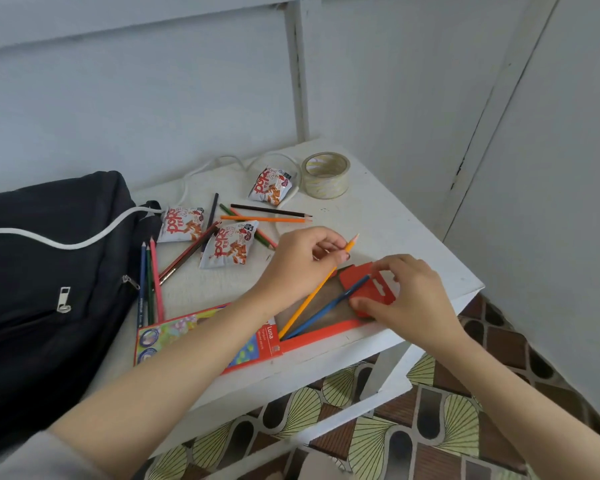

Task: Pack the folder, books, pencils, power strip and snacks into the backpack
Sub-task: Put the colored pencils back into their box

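A red pencil box (312, 332) lies open along the table's front edge. My left hand (298, 261) pinches a yellow pencil (309, 299) whose lower end sits inside the box beside a blue pencil (329, 310). My right hand (406, 299) grips the box's red flap (355, 277) at its right end. Several loose coloured pencils (267, 216) lie scattered across the table. Three white snack packets (227, 249) lie among them. The black backpack (45, 271) rests on the left of the table. A white cable (201, 169) curls at the back.
A roll of clear tape (325, 174) stands at the back right of the white table (395, 216). Walls close in behind and to the right. Patterned floor tiles (430, 427) show below the table's front edge.
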{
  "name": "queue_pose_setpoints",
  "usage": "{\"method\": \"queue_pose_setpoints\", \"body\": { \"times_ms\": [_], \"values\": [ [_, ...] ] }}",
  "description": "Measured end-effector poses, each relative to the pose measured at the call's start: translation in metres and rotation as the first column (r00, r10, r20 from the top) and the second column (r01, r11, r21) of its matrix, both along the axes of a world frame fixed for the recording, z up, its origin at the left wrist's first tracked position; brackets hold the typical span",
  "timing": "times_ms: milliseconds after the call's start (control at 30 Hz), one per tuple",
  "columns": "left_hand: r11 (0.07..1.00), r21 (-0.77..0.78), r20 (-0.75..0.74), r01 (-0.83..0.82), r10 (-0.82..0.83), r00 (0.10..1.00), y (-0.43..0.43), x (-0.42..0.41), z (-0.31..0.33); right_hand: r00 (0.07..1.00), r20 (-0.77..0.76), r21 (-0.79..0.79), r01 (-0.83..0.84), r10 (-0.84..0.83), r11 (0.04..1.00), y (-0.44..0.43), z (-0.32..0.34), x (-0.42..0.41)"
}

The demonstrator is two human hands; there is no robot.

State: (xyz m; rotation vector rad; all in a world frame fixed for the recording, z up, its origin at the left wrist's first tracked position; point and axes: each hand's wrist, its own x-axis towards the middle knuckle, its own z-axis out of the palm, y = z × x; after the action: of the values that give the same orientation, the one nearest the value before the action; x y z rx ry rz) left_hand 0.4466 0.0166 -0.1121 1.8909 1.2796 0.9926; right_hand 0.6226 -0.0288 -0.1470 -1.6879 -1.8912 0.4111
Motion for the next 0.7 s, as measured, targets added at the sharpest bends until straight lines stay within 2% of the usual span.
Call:
{"method": "queue_pose_setpoints", "body": {
  "times_ms": [167, 300, 433, 533, 600, 700],
  "values": [
    [1.0, -0.027, -0.058, 0.006, -0.007, 0.998, 0.001, 0.0, -0.011, 0.976, 0.216, -0.017, 0.02, -0.016, 1.0, -0.005, 0.005, -0.01],
    [0.999, -0.038, -0.148, 0.031, -0.036, 0.988, -0.005, -0.004, -0.015, 0.954, 0.298, 0.019, 0.021, -0.025, 1.0, -0.004, 0.002, -0.015],
    [0.998, -0.022, -0.232, 0.058, -0.062, 0.971, -0.019, -0.012, -0.018, 0.972, 0.236, 0.075, -0.003, -0.015, 0.997, -0.003, 0.0, -0.012],
    [0.998, -0.02, -0.253, 0.06, -0.063, 0.966, -0.035, -0.02, -0.021, 0.993, 0.118, 0.086, -0.006, -0.004, 0.996, -0.002, 0.001, -0.007],
    [0.995, -0.03, -0.318, 0.094, -0.099, 0.943, -0.046, -0.025, -0.025, 0.999, 0.047, 0.099, 0.001, -0.006, 0.995, -0.002, 0.003, -0.006],
    [0.991, -0.026, -0.366, 0.134, -0.134, 0.921, -0.056, -0.032, -0.033, 0.996, -0.08, 0.054, 0.049, -0.045, 0.997, -0.002, 0.006, -0.004]
  ]
}}
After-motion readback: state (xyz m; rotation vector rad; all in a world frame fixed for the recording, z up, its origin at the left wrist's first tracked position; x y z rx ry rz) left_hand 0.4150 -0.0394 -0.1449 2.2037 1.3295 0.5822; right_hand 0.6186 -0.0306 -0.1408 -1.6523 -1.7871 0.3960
